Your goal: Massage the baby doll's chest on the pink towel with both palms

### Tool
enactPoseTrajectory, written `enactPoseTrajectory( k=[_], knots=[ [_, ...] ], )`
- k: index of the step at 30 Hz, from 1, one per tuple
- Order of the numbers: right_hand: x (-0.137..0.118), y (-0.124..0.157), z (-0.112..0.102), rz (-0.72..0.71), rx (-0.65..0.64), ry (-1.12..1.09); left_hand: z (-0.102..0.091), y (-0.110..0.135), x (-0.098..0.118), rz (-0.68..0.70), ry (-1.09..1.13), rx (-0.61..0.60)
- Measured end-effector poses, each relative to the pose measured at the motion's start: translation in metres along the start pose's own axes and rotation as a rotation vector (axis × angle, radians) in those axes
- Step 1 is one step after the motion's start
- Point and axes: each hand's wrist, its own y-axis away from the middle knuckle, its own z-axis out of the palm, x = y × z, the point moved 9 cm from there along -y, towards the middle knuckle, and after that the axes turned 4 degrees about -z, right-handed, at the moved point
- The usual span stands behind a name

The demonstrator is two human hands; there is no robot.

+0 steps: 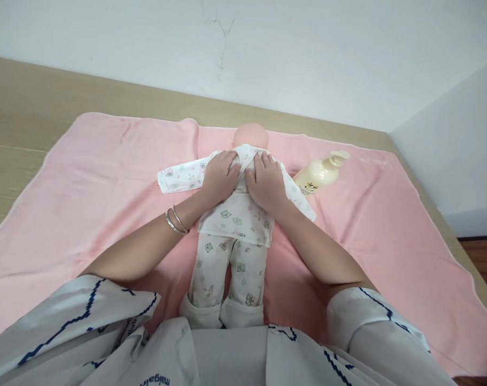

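Note:
A baby doll (250, 135) with a bald head lies stretched out on a pink blanket; I cannot make out its face. It wears a white printed shirt (236, 220) and matching trousers (211, 268) with folded white cuffs. My left hand (221, 178) rests on the left side of the doll's upper body, fingers lying along the cloth. On the right side, my right hand (267, 185) lies likewise, its fingers toward the shoulder. Between my thumbs the shirt is creased. Both palms are hidden. One sleeve reaches out left, the other slopes down right.
A cream pump bottle (319, 174) lies tilted on the blanket, close to the doll's right-hand sleeve. The pink blanket (118, 161) covers most of a wooden surface (34, 96). Behind it rises a white wall (308, 59), and wooden floor (482, 262) shows at the right.

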Motion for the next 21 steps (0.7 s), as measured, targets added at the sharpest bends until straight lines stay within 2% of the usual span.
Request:
enactPoseTrajectory(
  k=[13,21],
  knots=[
    [0.000,0.000,0.001,0.001,-0.007,0.021,-0.002,-0.001,0.002,0.021,0.003,0.000],
    [0.000,0.000,0.000,0.001,-0.023,0.026,-0.006,0.007,0.011,0.055,-0.120,0.001]
  ],
)
